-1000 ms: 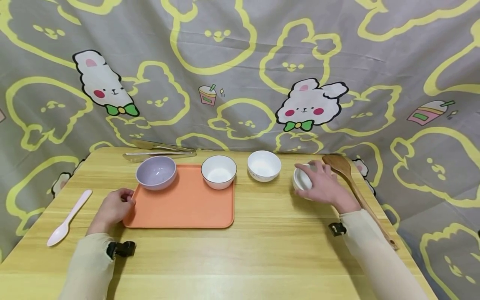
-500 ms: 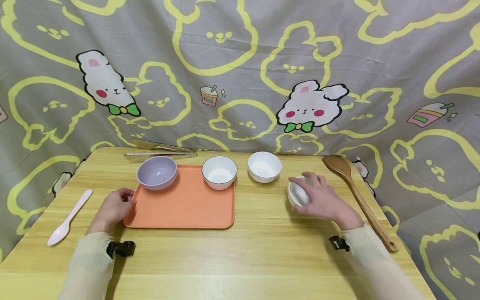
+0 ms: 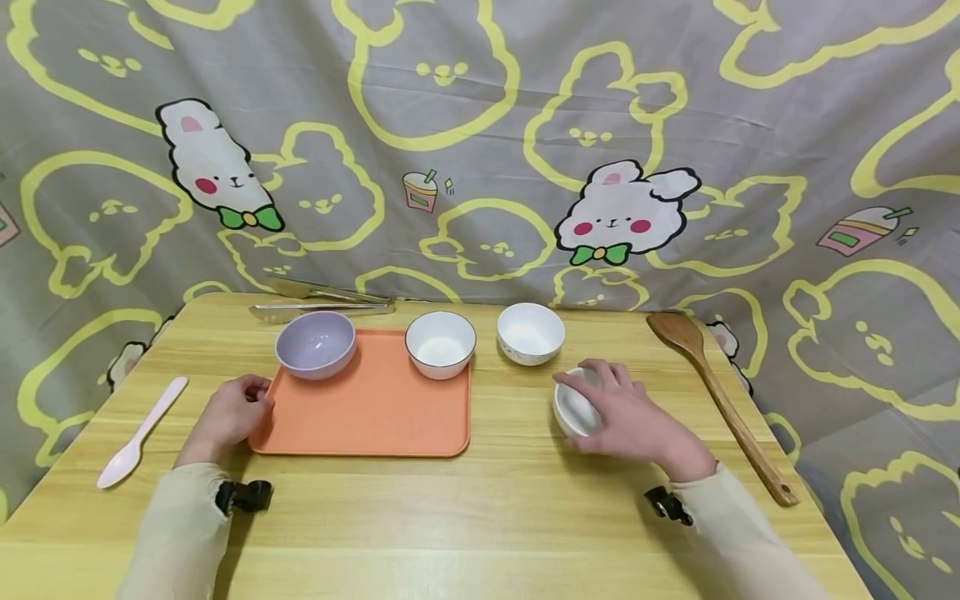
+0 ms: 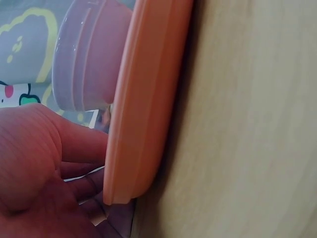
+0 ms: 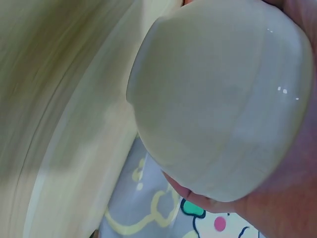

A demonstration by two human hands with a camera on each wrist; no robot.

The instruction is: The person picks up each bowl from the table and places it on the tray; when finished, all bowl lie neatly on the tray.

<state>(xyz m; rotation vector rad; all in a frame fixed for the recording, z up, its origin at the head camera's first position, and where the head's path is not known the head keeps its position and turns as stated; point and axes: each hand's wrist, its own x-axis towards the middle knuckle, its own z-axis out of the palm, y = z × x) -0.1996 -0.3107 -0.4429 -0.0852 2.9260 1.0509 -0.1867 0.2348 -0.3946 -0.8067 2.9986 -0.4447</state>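
Observation:
In the head view, my right hand (image 3: 633, 421) grips a small white bowl (image 3: 573, 408) by its rim, right of the orange tray. The bowl tilts toward the left, and its smooth pale outside (image 5: 213, 104) fills much of the right wrist view. My left hand (image 3: 227, 419) holds the left edge of the orange tray (image 3: 360, 421); in the left wrist view the thumb lies at the tray's rim (image 4: 141, 114) with the fingers curled behind it. On the tray stand a purple bowl (image 3: 315, 346) at the back left and a dark-rimmed white bowl (image 3: 440, 343) at the back right.
Another white bowl (image 3: 530, 333) stands right of the tray. Metal tongs (image 3: 322, 308) lie at the table's back edge, a pink spoon (image 3: 138, 437) at the left. A wooden spatula (image 3: 712, 383) lies along the right side. A patterned curtain (image 3: 480, 150) hangs behind.
My right hand has carried the small white bowl left and toward the front, away from the wooden spatula. The left hand and the tray stay where they were.

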